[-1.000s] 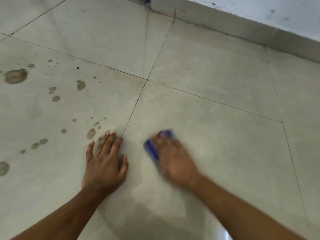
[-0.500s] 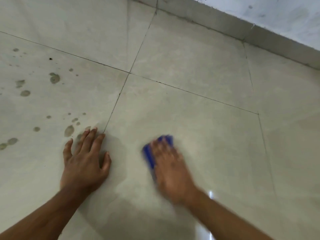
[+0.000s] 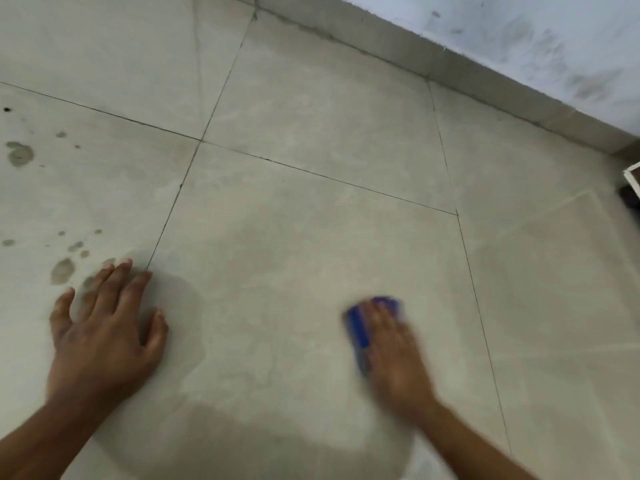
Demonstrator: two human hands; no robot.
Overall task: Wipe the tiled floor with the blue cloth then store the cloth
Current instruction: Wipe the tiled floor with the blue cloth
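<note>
blue cloth point(image 3: 360, 329) — under right hand point(image 3: 398, 355) fingers | left hand point(image 3: 104, 334) — flat on floor point(image 3: 311, 220)

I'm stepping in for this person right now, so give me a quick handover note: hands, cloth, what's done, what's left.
Left hand: flat on the tiled floor, fingers spread, bracing.
Right hand: presses the blue cloth on the tile, blurred in mid-wipe.
Done: nothing certain; the tile between the hands shows no spots.
Left: the dark spots beyond the left hand's fingers are not yet wiped; then store the cloth. No storage place is identifiable in view.
</note>
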